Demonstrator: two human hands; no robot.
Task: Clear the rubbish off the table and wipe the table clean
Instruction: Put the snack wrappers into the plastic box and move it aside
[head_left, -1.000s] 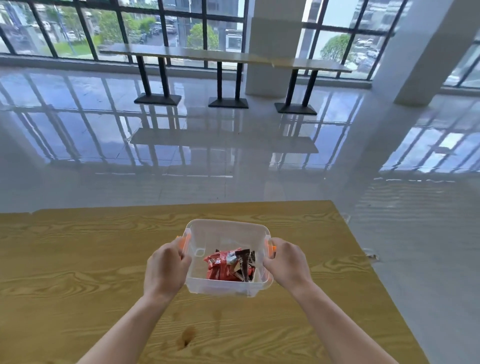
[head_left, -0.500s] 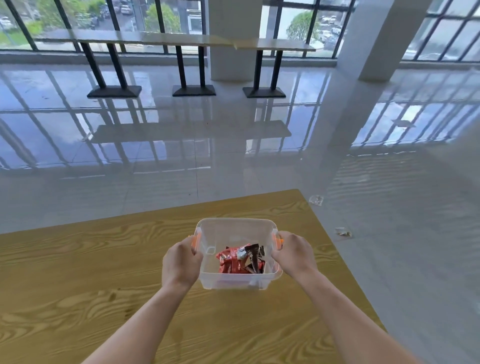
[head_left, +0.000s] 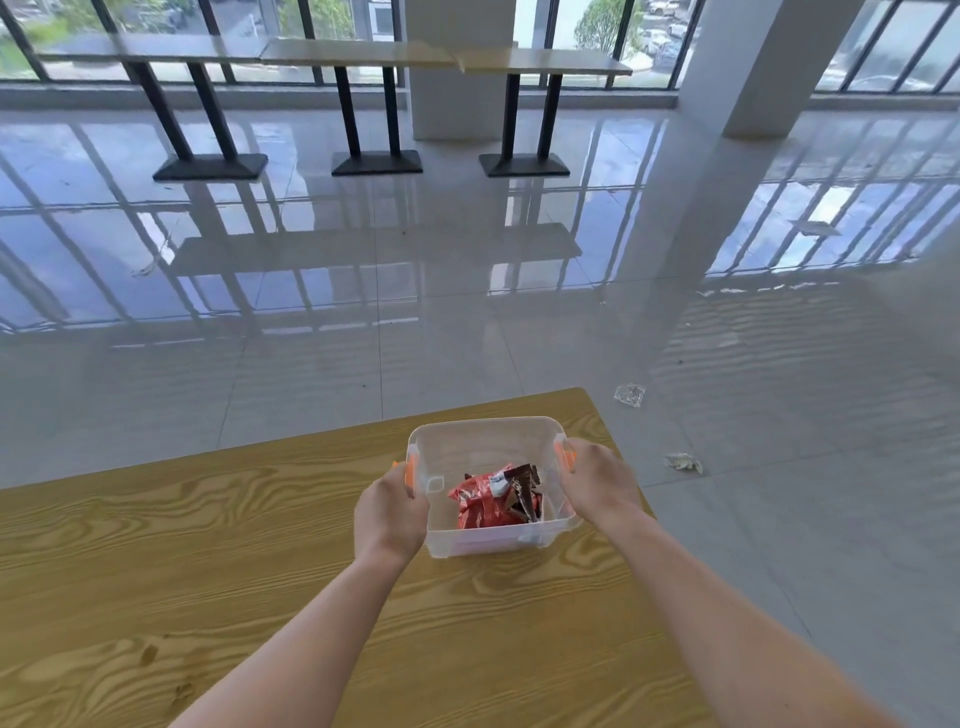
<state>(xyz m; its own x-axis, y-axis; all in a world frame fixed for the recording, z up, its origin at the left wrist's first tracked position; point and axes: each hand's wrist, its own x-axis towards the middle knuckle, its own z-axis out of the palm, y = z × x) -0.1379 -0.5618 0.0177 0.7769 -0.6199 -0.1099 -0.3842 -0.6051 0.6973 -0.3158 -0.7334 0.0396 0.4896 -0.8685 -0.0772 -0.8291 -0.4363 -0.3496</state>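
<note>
We held the clear, round-cornered plastic box (head_left: 483, 543) by its orange handles (head_left: 410, 472), left grip (head_left: 387, 512) and right grip (head_left: 597, 480) each curled round one side, crinkled red wrappers (head_left: 480, 504) inside, at the corner of the grainy wooden bench (head_left: 208, 571).
</note>
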